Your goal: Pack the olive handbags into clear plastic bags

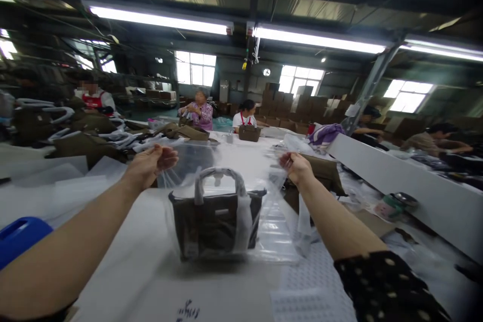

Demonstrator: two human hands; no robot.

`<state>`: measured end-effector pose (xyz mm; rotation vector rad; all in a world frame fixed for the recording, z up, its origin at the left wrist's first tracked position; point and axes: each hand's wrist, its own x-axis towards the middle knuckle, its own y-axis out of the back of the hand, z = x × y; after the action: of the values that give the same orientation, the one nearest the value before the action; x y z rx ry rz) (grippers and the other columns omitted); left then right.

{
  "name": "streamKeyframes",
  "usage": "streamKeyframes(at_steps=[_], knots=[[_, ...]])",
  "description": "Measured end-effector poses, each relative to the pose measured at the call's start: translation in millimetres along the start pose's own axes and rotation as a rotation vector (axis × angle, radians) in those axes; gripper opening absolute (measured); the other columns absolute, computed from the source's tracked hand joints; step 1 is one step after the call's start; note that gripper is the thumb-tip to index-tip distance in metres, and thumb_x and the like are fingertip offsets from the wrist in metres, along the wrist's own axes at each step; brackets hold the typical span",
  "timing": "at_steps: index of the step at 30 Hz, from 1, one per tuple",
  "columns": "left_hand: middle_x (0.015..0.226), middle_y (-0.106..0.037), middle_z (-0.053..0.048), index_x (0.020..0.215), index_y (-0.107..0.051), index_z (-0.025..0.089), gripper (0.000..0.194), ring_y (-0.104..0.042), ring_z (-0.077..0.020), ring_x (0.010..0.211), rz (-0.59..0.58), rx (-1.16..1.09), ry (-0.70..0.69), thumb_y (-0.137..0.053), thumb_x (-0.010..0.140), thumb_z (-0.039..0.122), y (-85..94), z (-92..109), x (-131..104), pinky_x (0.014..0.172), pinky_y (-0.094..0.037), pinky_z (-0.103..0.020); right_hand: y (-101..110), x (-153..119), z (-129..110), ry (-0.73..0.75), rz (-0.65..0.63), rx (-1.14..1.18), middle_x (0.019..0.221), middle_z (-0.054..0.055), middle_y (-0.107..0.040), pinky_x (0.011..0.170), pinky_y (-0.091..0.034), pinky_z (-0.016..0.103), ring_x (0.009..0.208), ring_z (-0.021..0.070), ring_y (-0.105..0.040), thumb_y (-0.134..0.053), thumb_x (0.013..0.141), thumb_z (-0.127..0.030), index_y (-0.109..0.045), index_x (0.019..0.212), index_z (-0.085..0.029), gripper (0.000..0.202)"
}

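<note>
A dark handbag [215,221] with wrapped handles sits upright inside a clear plastic bag [277,231], over the white table. My left hand [153,163] pinches the plastic bag's upper left edge. At its upper right edge, my right hand [296,165] is closed on the plastic too. The film stretches between both hands above the handbag's handles. Whether the handbag's base rests on the table is hard to tell, since the plastic blurs it.
Olive bags [90,133] with wrapped handles are heaped at the left. Another olive bag [324,173] lies behind my right hand. A blue plastic object [24,234] is near my left forearm. Printed sheets [313,282] lie at front right. Several people sit beyond the table.
</note>
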<state>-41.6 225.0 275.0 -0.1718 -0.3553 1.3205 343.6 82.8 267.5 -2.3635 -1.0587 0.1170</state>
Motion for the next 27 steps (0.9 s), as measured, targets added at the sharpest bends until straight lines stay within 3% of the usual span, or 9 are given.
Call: streamKeyframes(at_steps=[3,5,7,11,15,18,22,25,27], knots=[[0.074,-0.068,-0.005,0.090,-0.057,0.005,0.031,-0.066,-0.0161,0.070,-0.095,0.020,-0.087,-0.046,0.091,0.034,19.9,19,-23,0.077,-0.049,-0.039,13,-7,-14,0.016,-0.054,0.037,0.053,-0.005,-0.057,0.049,-0.049,0.021,0.047,0.0087,-0.057,-0.052,0.083,-0.023,-0.051,0.069,-0.018,0.014],[0.073,-0.069,-0.006,0.084,-0.062,0.006,0.039,-0.065,-0.0190,0.069,-0.210,0.081,-0.081,-0.061,0.080,0.045,43.4,7,-54,0.073,-0.051,-0.040,45,-30,-4,0.027,-0.149,0.010,0.052,-0.006,-0.054,0.046,-0.046,0.019,0.045,0.0082,-0.053,-0.058,0.078,-0.026,-0.053,0.073,-0.019,0.010],[0.070,-0.069,-0.008,0.072,-0.067,0.010,0.045,-0.065,-0.0234,0.066,-0.344,0.183,0.063,-0.071,0.064,0.054,67.2,-27,-89,0.070,-0.054,-0.042,85,-63,26,-0.028,-0.242,-0.094,0.048,-0.007,-0.050,0.042,-0.041,0.020,0.041,0.0086,-0.049,-0.062,0.074,-0.033,-0.053,0.073,-0.020,0.016],[0.082,-0.069,-0.014,0.078,-0.071,0.013,0.050,-0.065,-0.0298,0.076,-0.493,0.316,0.455,-0.062,0.068,0.061,97.2,-122,-157,0.077,-0.052,-0.046,167,-141,118,-0.233,-0.229,-0.317,0.041,-0.007,-0.049,0.042,-0.036,0.021,0.038,0.0095,-0.044,-0.058,0.074,-0.047,-0.052,0.068,-0.020,0.028],[0.088,-0.069,-0.013,0.085,-0.072,0.019,0.046,-0.064,-0.0321,0.086,-0.610,0.531,0.498,-0.054,0.075,0.059,116.6,-184,-204,0.083,-0.048,-0.049,216,-192,162,-0.459,-0.296,-0.510,0.042,-0.003,-0.054,0.042,-0.035,0.023,0.039,0.0125,-0.048,-0.059,0.070,-0.052,-0.059,0.066,-0.016,0.036],[0.111,-0.063,-0.009,0.101,-0.068,0.027,0.036,-0.055,-0.0330,0.108,-0.779,0.800,0.323,-0.068,0.068,0.042,138.2,-195,-217,0.097,-0.038,-0.051,209,-205,140,-0.432,-0.488,-0.809,0.061,0.004,-0.065,0.057,-0.045,0.031,0.059,0.0185,-0.058,-0.051,0.077,-0.052,-0.067,0.073,-0.016,0.040],[0.122,-0.056,-0.002,0.102,-0.066,0.036,0.027,-0.041,-0.0285,0.123,-1.005,1.081,0.085,-0.058,0.076,0.030,163.8,-194,-216,0.106,-0.021,-0.054,140,-242,121,0.017,-0.772,-1.071,0.100,0.009,-0.062,0.085,-0.042,0.038,0.095,0.0233,-0.055,-0.060,0.075,-0.044,-0.062,0.103,-0.020,0.037],[0.118,-0.059,0.000,0.093,-0.069,0.036,0.024,-0.039,-0.0260,0.125,-1.061,1.171,0.019,-0.048,0.082,0.030,170.9,-194,-213,0.107,-0.019,-0.054,93,-297,157,0.051,-1.127,-1.150,0.109,0.012,-0.057,0.088,-0.042,0.040,0.099,0.0273,-0.052,-0.074,0.056,-0.053,-0.048,0.123,-0.019,0.080],[0.112,-0.063,-0.001,0.094,-0.068,0.035,0.025,-0.041,-0.0254,0.123,-1.036,1.159,0.017,-0.046,0.084,0.031,169.4,-192,-212,0.107,-0.022,-0.051,80,-328,191,0.043,-1.222,-1.326,0.104,0.014,-0.059,0.083,-0.044,0.041,0.094,0.0297,-0.053,-0.076,0.052,-0.051,-0.053,0.114,-0.013,0.076]])
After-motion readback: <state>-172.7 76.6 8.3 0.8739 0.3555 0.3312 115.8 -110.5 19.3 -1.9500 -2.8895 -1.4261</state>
